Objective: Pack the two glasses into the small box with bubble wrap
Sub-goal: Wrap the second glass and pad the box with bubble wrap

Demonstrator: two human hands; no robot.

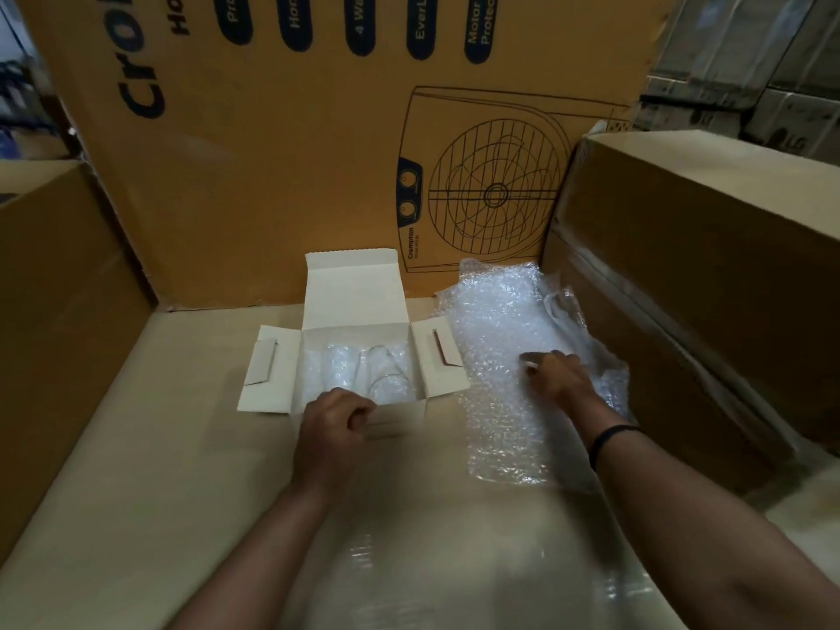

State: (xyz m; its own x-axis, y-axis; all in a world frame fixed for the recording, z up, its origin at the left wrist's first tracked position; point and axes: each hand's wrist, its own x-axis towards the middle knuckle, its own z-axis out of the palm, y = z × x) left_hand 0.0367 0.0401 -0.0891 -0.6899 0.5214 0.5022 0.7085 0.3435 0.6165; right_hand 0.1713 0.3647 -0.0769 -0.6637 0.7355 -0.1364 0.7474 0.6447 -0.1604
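Note:
A small white box [354, 302] lies open in the middle of the cardboard surface, its lid up and side flaps spread. Inside it lie two clear glasses, one [338, 370] wrapped in bubble wrap, the other [386, 375] bare beside it. My left hand [332, 420] grips the box's near front flap with curled fingers. To the right, a sheet of bubble wrap [495, 356] is spread flat. My right hand [557, 375] rests on that sheet and pinches it at the fingertips.
A tall printed fan carton [318, 152] stands right behind the box. Brown cartons flank the work surface at left [59, 311] and right [704, 266]. A crumpled clear plastic bag [568, 306] lies by the right carton. Shiny tape [409, 561] runs along the near surface.

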